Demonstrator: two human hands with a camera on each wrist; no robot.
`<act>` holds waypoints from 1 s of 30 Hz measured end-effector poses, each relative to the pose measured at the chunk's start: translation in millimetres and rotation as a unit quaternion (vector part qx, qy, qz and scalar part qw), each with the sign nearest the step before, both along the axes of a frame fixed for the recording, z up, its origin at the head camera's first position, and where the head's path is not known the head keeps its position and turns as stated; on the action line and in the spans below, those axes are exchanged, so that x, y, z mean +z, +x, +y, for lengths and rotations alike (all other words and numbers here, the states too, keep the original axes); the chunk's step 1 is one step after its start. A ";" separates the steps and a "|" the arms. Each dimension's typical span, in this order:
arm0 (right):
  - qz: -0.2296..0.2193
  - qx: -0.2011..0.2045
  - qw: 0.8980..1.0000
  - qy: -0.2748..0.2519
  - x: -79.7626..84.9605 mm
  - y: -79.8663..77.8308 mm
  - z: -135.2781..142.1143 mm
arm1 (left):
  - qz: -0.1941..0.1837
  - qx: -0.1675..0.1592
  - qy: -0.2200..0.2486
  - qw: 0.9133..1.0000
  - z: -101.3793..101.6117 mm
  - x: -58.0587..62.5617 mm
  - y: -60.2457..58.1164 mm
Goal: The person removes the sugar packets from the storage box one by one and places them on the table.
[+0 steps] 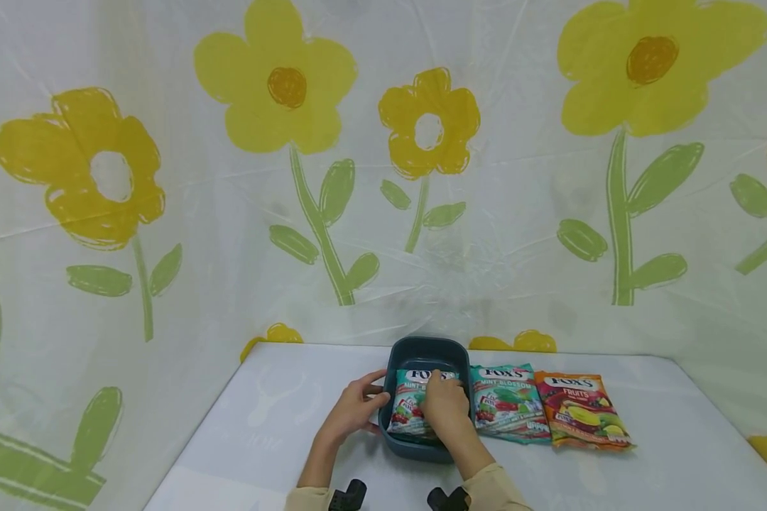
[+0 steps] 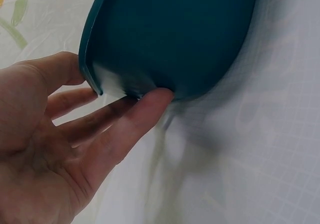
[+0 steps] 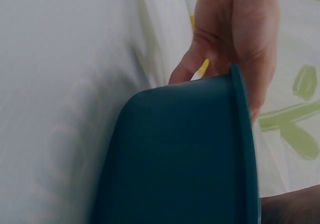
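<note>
A deep teal tub (image 1: 424,345) stands on the table with a green candy bag (image 1: 409,404) lying face up inside it. My left hand (image 1: 353,406) is at the tub's left side. In the left wrist view that hand (image 2: 65,134) has its fingers fairly straight against the outer wall, with a digit at the rim. My right hand (image 1: 447,406) reaches into the tub and holds the bag with bent fingers; its fingertips are partly hidden. The right wrist view shows the tub's outer wall (image 3: 175,149) and the left hand (image 3: 235,39) beyond it.
Right of the tub lies a second green candy bag (image 1: 510,403), close against it. An orange-red candy bag (image 1: 584,411) adjoins that one on its right. The white table (image 1: 249,426) ends at a flower-printed curtain (image 1: 486,284) behind.
</note>
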State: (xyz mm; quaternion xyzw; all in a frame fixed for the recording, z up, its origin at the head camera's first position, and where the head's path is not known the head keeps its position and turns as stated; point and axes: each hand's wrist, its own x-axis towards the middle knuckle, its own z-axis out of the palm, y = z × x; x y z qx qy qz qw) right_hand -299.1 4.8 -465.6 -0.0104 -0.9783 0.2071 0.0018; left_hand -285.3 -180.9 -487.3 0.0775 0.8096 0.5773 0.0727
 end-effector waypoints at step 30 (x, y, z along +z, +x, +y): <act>0.065 0.101 0.989 -0.084 36.2 -7.8 11.2 | 0.010 -0.016 0.006 1.000 -1.2 -1.2 -2.5</act>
